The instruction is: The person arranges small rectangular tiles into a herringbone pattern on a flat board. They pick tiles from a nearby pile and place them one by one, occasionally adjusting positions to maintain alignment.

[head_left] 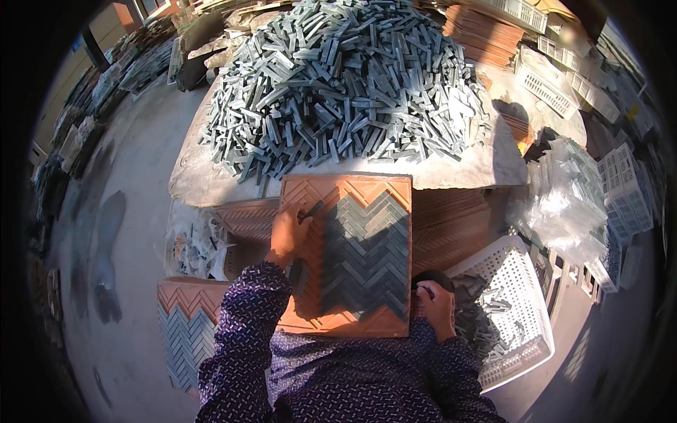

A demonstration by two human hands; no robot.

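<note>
An orange herringbone-grooved mould tray (pixel 303 326) lies before me, its middle and right filled with grey stone strips (pixel 367 257) in a zigzag pattern. Bare grooves show along its left side, top and bottom. Over the left part, my left hand (pixel 288 231) pinches a small dark stone strip (pixel 314 209). Another dark piece shows just below that hand, by the wrist. Beside the tray's lower right edge, my right hand (pixel 438 310) is closed, with a bit of something dark at its fingers. A round black object (pixel 433 278) sits just above it; its kind is unclear.
A large heap of loose stone strips (pixel 345 84) covers the table (pixel 194 166) ahead. At right stands a white perforated basket (pixel 539 338) with strips inside. A second filled mould (pixel 187 331) lies at lower left. Orange moulds (pixel 451 218) are stacked under the table; plastic-wrapped stacks (pixel 564 201) stand right.
</note>
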